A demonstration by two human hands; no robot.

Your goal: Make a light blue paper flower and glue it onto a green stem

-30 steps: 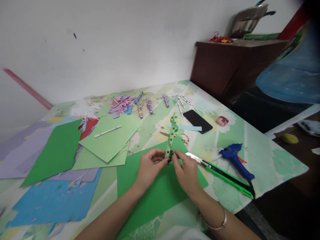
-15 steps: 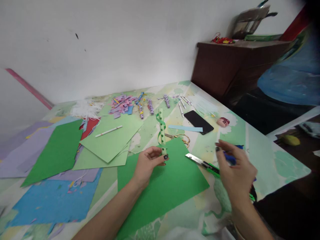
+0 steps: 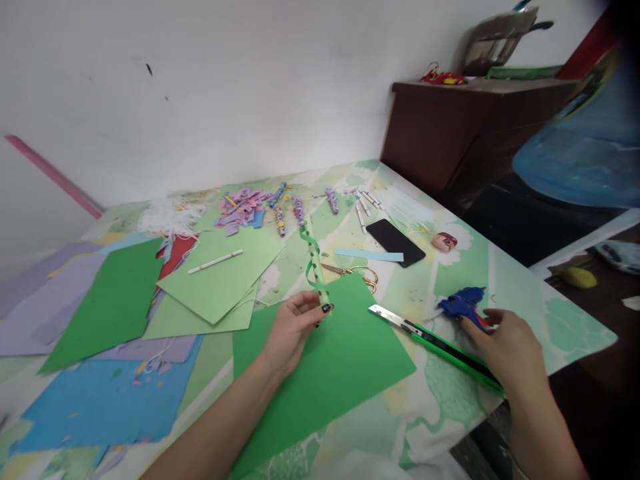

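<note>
Currently held: a slim pale green paper tube with dark green dots (image 3: 315, 260), at the centre of the frame, pinched near its lower end between thumb and fingers of the left hand (image 3: 293, 327); its top is tilted slightly toward the upper left.
Winding: a narrow bright green paper strip (image 3: 308, 272) is carried loosely around the tube, with loops standing off its side.
Right hand: the right hand (image 3: 515, 350) is placed at a blue plastic glue gun (image 3: 463, 301), right of centre; fingers are curved about the handle, but whether it is firmly gripped cannot be told, the handle being partly covered.
Knife: a long green-and-black utility knife (image 3: 450, 350) is laid just below the gun, its metal blade bare and its tip over the edge of a bright green paper sheet (image 3: 325, 380).
Cut risk: judged highest; skin or sheet could be nicked if the knife were knocked by a low sweep of the right hand.
Unwinding risk: the strip could be slackened or slipped off, since only the lower end is seen pinched.
Crush risk: the tube could be dented by too hard a pinch.
Burn risk: possible if the nozzle is hot; its heat cannot be told.
</note>
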